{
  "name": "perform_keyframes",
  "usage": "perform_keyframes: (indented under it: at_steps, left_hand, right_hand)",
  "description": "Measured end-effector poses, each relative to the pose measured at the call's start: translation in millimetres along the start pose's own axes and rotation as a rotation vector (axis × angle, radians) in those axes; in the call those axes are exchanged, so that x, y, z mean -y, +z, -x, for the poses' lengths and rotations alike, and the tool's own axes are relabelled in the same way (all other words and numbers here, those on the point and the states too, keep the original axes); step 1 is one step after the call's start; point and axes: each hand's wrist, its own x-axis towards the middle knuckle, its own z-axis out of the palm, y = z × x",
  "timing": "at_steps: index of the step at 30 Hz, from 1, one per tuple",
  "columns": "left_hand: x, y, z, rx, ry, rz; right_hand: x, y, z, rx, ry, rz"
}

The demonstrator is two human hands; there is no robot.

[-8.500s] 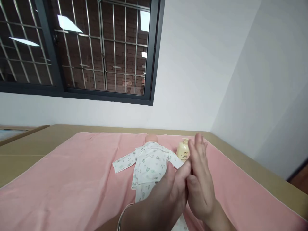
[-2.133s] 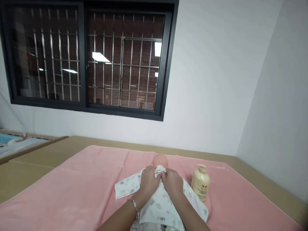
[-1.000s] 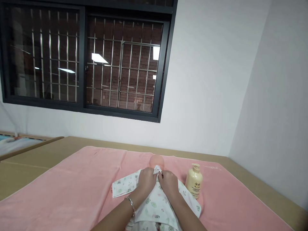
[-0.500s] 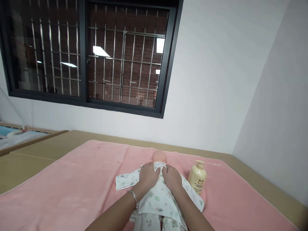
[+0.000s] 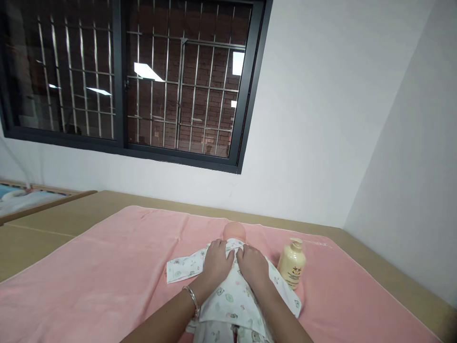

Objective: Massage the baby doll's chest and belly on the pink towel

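Observation:
A baby doll [image 5: 234, 231] lies on a pink blanket [image 5: 107, 267], its bald head at the far end. It wears a white printed top [image 5: 231, 299] and matching trousers [image 5: 214, 332], and both sleeves spread outward. My left hand [image 5: 217, 262], with a silver bangle on the wrist, rests on the doll's left-side shoulder in view. On the other shoulder lies my right hand [image 5: 254, 265]. Both palms press on the top with fingers draped over the shoulders and thumbs pointing inward, close to each other. A cream pump bottle [image 5: 293, 263] stands beside the right sleeve.
The blanket covers much of a tan padded surface [image 5: 114, 200], which meets a white wall [image 5: 307, 119]. A dark-framed window [image 5: 123, 85] with metal bars is above. At far left is a wooden-edged cot [image 5: 50, 205] holding blue and white cloth.
The camera view has shifted slightly, so the scene sits a little to the left. Both hands stay on the doll's shoulders with almost no change in pose.

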Motion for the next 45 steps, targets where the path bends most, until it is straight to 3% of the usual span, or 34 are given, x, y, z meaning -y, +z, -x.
perform_keyframes:
  at_steps: [8,17,22,26,29,33,39,42,45]
  left_hand:
    - [-0.2,-3.8,-8.6,0.127,0.012,-0.050]
    - [1.1,-4.7,-5.1,0.052,0.172,0.033]
    - [-0.3,-0.5,1.4,-0.047,0.084,0.024]
    - [2.2,2.1,-2.3,0.002,0.027,-0.006]
    - [5.7,2.5,-7.7,0.032,0.066,0.021]
    - [6.5,1.2,-7.6,0.017,0.126,0.024]
    - [-2.6,-3.9,3.5,-0.076,0.051,-0.106]
    - [-3.5,-4.9,2.7,-0.043,-0.004,-0.094]
    - [-0.6,-3.9,-2.2,0.041,0.009,-0.046]
  right_hand:
    - [-11.4,5.3,-13.5,0.115,-0.066,-0.022]
    - [-2.5,2.4,-6.3,0.068,-0.186,0.057]
    - [2.2,1.6,1.2,0.062,-0.119,0.072]
    - [-4.6,2.2,-4.0,0.111,-0.102,-0.020]
    - [-9.8,3.1,-9.0,0.118,-0.129,-0.066]
    - [-9.0,3.7,-7.1,0.062,-0.146,-0.056]
    - [0.0,3.2,6.7,-0.055,-0.017,-0.044]
    - [-2.1,6.0,5.4,-0.055,0.036,-0.071]
    - [-9.2,11.6,-2.8,-0.025,-0.030,-0.138]
